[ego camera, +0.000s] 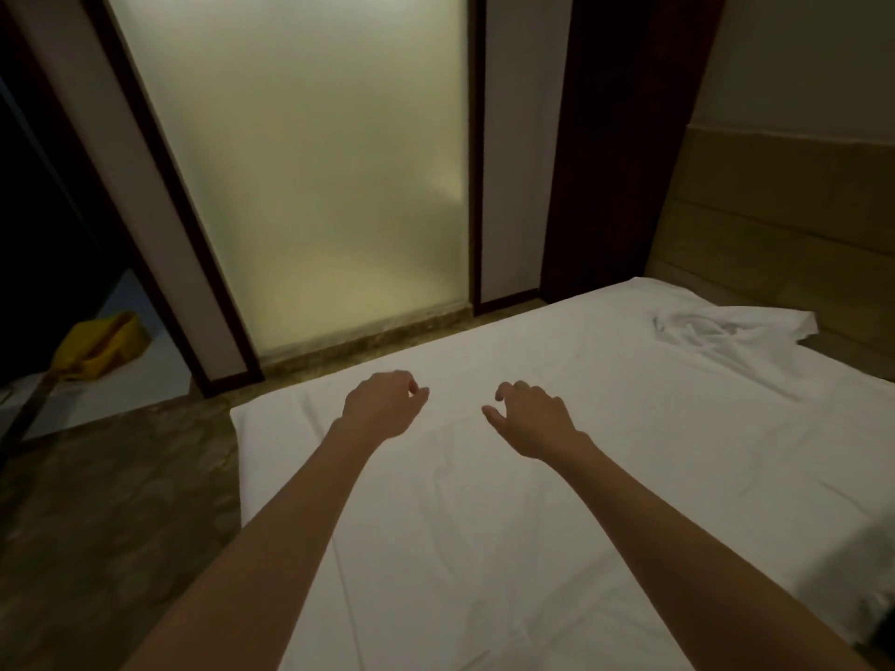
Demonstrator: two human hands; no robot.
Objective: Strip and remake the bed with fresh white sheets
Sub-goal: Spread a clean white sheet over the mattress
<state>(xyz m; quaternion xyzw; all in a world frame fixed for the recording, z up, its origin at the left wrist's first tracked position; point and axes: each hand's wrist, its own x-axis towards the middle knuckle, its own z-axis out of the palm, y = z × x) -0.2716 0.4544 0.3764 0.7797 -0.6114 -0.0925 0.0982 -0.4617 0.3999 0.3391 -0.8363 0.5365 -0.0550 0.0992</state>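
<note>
**Both arms out, nothing held**

I stretch both bare forearms forward, side by side. My left hand (382,404) hangs palm down, fingers loosely curled. My right hand (530,418) does the same, thumb apart from the bent fingers. Neither grip holds anything.

Dim room, glow from frosted glass panel (300,176), soft blur, edges bowed
</note>
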